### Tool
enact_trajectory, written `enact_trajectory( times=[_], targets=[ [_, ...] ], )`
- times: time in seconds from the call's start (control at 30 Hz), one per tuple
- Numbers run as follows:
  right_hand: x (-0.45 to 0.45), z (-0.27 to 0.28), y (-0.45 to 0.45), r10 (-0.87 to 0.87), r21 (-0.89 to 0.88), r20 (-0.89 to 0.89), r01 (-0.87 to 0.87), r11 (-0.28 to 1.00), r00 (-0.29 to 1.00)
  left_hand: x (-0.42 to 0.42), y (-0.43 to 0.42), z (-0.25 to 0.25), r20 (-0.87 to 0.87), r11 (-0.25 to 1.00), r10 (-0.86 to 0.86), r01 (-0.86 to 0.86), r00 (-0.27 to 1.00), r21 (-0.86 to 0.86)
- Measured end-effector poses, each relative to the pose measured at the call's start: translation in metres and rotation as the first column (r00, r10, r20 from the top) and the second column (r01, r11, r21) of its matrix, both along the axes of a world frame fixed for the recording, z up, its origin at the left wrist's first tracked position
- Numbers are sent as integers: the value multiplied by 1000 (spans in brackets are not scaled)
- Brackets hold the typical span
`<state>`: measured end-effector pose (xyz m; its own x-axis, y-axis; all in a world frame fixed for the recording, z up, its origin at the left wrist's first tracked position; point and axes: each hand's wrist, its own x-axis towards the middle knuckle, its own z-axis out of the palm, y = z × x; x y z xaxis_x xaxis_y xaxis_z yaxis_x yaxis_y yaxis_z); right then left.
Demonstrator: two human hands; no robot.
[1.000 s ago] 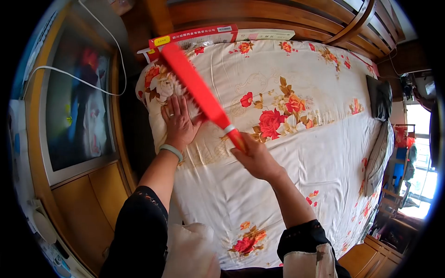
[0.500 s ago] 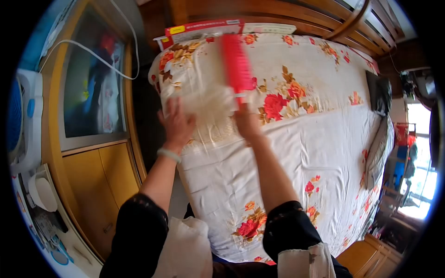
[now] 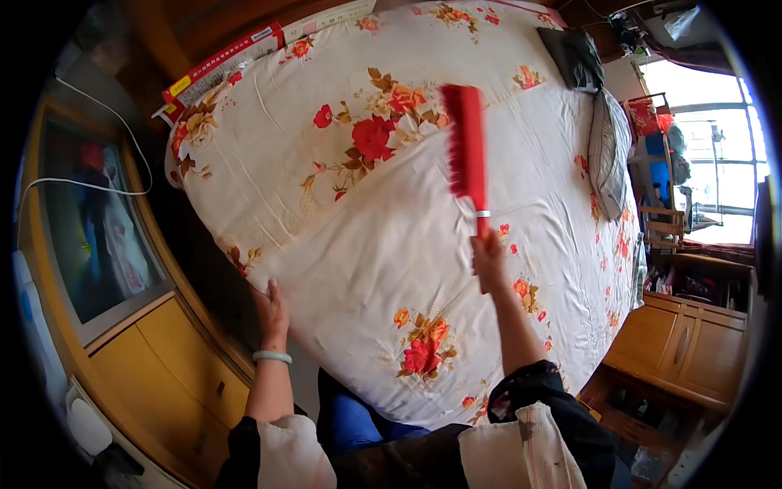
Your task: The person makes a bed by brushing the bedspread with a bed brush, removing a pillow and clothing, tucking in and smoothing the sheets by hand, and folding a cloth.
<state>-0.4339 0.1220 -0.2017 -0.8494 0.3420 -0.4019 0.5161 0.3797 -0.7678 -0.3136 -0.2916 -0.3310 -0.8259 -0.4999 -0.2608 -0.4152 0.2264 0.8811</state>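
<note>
My right hand (image 3: 489,262) is wrapped round the handle of a red bed brush (image 3: 467,147). The brush stands out ahead of the hand over the middle of the bed, its bristles facing left. At the bed's left edge my left hand (image 3: 271,312) holds the rim of the white floral bed sheet (image 3: 350,244), the thumb on top and the other fingers partly hidden. A pale bangle (image 3: 272,356) circles that wrist. Faint creases run across the cloth near both hands.
Red and white boxes (image 3: 224,63) line the bed's far left side. A dark bundle (image 3: 574,59) and a striped pillow (image 3: 609,155) lie at the right. A glass-fronted cabinet (image 3: 94,220) with a white cable (image 3: 90,187) stands left; a wooden cabinet (image 3: 680,342) stands right.
The brush has swung from the far left part of the bed towards the right and nearer. My left hand has drawn back to the bed's edge. The view has turned right.
</note>
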Motion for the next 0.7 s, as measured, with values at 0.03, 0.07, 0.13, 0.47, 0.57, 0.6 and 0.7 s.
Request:
enact_trajectory(
  times=[0.03,0.07,0.13,0.47,0.57,0.6,0.7],
  targets=[
    [8,-1,40,-130,38,-33,131,991,991,-7,0,-2,14,998,20,-20,1000,65],
    [18,-11,85,-165,183,-90,179,967,982,-10,-2,-4,29,991,49,-53,998,123],
    [20,-9,125,-305,334,-82,315,888,949,-6,-6,-12,56,999,36,-38,998,35],
    [83,-15,-243,788,-198,-69,-783,590,612,-8,7,-4,-280,992,124,-121,952,29],
    [104,11,-268,820,-353,-121,-797,491,559,22,26,0,159,975,176,-195,971,108],
    [102,20,-262,798,-407,-98,-756,513,594,26,37,24,235,970,197,-224,952,94],
    [71,27,-219,631,-371,29,-578,727,775,52,58,35,107,981,168,-156,980,-112]
  ],
)
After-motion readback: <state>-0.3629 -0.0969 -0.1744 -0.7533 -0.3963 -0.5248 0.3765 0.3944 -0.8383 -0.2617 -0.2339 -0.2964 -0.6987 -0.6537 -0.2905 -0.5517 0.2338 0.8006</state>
